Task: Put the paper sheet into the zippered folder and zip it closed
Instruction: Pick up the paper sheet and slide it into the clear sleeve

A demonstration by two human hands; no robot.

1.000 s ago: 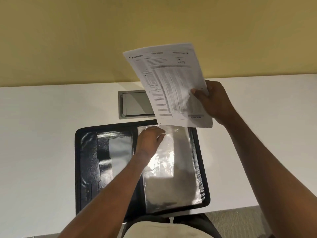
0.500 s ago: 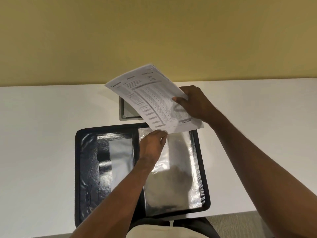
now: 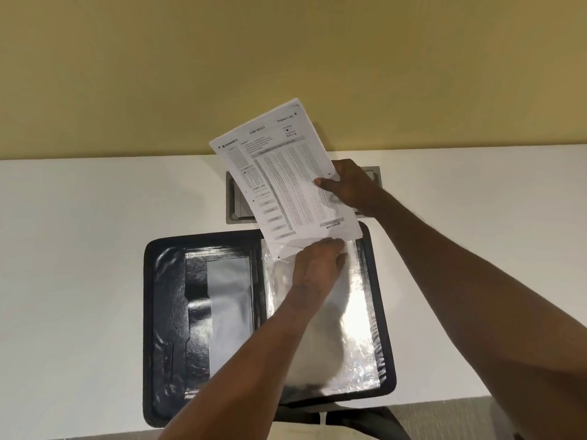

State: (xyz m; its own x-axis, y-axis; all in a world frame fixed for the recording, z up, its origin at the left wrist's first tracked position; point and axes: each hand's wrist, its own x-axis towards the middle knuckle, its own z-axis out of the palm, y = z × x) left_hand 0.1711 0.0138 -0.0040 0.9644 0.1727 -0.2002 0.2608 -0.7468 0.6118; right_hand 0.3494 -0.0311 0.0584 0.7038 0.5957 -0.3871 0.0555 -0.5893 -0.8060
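Observation:
A black zippered folder (image 3: 165,312) lies open flat on the white table, near the front edge. Its right half carries a clear plastic sleeve (image 3: 355,328). My right hand (image 3: 349,188) pinches the right edge of a printed paper sheet (image 3: 286,179), which stands tilted above the folder's top edge. The sheet's lower edge sits at the mouth of the sleeve, and its bottom corner shows through the plastic. My left hand (image 3: 317,265) rests on the sleeve's top, fingers gripping the plastic at the opening right below the sheet.
A grey recessed cable hatch (image 3: 235,204) is set into the white table (image 3: 79,249) just behind the folder, partly hidden by the sheet. A yellow wall rises behind the table. My lap shows below the front edge.
My right hand has brought the sheet down and turned it more upright, so its lower edge now meets the sleeve's opening. My left hand has stayed at the sleeve's top.

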